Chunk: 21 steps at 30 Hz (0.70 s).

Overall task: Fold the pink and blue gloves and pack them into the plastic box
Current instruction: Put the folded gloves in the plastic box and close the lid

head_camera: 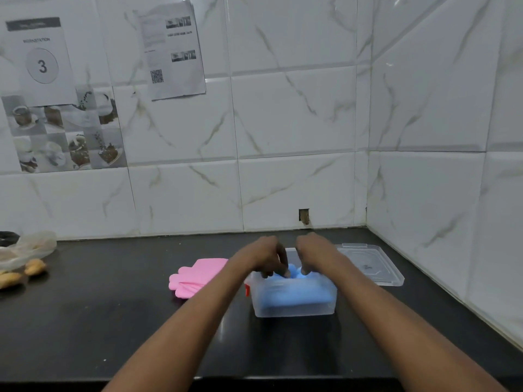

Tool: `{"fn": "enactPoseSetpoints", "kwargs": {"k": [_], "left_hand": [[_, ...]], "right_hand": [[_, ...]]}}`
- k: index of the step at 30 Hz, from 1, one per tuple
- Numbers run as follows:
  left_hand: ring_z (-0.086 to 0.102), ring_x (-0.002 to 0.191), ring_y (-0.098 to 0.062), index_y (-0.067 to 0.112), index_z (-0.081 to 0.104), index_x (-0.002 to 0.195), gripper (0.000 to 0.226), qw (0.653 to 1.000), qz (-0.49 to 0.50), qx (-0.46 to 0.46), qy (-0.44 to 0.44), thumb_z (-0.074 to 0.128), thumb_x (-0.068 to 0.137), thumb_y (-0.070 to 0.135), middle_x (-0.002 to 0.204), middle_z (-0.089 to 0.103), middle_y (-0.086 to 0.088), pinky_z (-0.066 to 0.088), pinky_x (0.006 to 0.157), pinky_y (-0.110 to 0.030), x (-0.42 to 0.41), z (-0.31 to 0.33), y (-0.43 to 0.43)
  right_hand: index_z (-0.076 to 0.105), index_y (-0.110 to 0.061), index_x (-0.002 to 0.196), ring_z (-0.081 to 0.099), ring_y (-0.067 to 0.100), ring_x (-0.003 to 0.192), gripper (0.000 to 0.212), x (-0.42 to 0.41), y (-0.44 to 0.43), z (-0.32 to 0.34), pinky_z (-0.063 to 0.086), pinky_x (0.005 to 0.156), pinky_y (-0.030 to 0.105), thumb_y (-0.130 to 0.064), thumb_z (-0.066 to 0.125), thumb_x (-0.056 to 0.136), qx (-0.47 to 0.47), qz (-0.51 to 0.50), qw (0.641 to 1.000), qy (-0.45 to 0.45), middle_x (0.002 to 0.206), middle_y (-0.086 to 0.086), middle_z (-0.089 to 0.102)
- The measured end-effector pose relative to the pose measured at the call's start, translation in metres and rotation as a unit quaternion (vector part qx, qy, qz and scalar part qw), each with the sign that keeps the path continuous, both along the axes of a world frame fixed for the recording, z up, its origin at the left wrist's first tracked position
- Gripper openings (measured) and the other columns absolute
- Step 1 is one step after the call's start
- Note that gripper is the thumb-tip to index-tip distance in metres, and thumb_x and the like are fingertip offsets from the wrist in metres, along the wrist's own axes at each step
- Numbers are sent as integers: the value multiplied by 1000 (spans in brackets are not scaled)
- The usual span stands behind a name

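The black table (113,321) runs into a tiled corner: the marbled wall (283,123) closes it off at the far side and another tiled wall closes the right. The near edge is straight and open, and the widest bare stretch lies near and to the left of the work. Two printed sheets hang on the far wall, one with a large 3 (42,62) and one with a QR code (172,49).

The plastic box (294,302) stands right of centre, well clear of both walls, its long side running left to right. Blue gloves (294,295) lie inside it, filling the bottom along the same axis, with a hump of blue rising at the far rim. The clear lid (370,264) lies flat just beyond and to the right of the box.

Both forearms reach in from the near edge. The left hand (266,257) and right hand (314,254) are side by side over the box, fingers curled downward into it, tips touching the blue hump. How firm the grip is I cannot tell; the fingertips are blurred.

The pink gloves (195,274) lie flat on the table just left of the box, fingers pointing near-left.

A crumpled plastic bag (28,250) with tan pieces of food sits at the far left edge.
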<state>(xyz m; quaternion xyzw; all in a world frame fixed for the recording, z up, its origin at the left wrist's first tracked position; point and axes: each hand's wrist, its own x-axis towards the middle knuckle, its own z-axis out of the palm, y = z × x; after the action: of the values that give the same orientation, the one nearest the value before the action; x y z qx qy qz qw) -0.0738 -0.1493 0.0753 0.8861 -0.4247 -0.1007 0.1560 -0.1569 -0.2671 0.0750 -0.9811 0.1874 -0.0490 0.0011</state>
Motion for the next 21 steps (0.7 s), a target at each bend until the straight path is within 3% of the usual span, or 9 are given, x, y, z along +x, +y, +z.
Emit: {"fn": "enactPoseSetpoints", "kwargs": {"k": [3, 5, 8, 11, 17, 21], "left_hand": [[61, 92, -21, 24, 61, 128, 43, 990, -54, 129, -16, 66, 86, 14, 110, 63, -4, 53, 90, -37, 7, -1, 4], [58, 105, -22, 29, 54, 137, 52, 981, -61, 182, -24, 64, 88, 11, 126, 58, -6, 48, 98, -38, 10, -4, -4], [56, 119, -33, 29, 50, 140, 60, 972, -33, 232, 7, 68, 86, 10, 138, 54, -13, 47, 103, -49, 13, -11, -16], [55, 122, -35, 30, 45, 142, 67, 967, -15, 254, 22, 73, 83, 15, 141, 51, -12, 47, 101, -52, 14, -14, -22], [50, 127, -33, 28, 37, 146, 66, 963, -8, 268, 28, 66, 88, 20, 146, 45, -12, 44, 93, -42, 18, -16, -26], [52, 125, -32, 19, 45, 143, 56, 973, 37, 217, 72, 62, 90, 23, 143, 49, -13, 43, 106, -46, 13, -18, -22]], "right_hand": [[65, -6, 114, 65, 22, 90, 29, -5, -6, 12, 55, 90, 35, -5, 65, 85, 145, 9, 981, 127, 101, 8, 65], [63, -10, 118, 62, 21, 95, 34, -1, -7, 13, 52, 96, 38, -9, 66, 84, 141, 4, 973, 184, 105, 7, 64], [61, -11, 122, 59, 25, 113, 41, 9, -6, 4, 48, 100, 41, -24, 69, 83, 78, -7, 967, 243, 127, 9, 59], [60, -10, 127, 59, 25, 112, 56, 14, -5, -4, 48, 93, 37, -37, 72, 80, 11, -16, 967, 253, 127, 8, 60], [57, -11, 129, 57, 26, 114, 58, 13, 0, -5, 46, 90, 36, -38, 72, 80, -3, -28, 967, 253, 129, 8, 57], [60, -10, 125, 59, 25, 110, 55, 6, -1, -7, 48, 91, 36, -39, 71, 81, 1, -19, 971, 236, 125, 9, 60]]}}
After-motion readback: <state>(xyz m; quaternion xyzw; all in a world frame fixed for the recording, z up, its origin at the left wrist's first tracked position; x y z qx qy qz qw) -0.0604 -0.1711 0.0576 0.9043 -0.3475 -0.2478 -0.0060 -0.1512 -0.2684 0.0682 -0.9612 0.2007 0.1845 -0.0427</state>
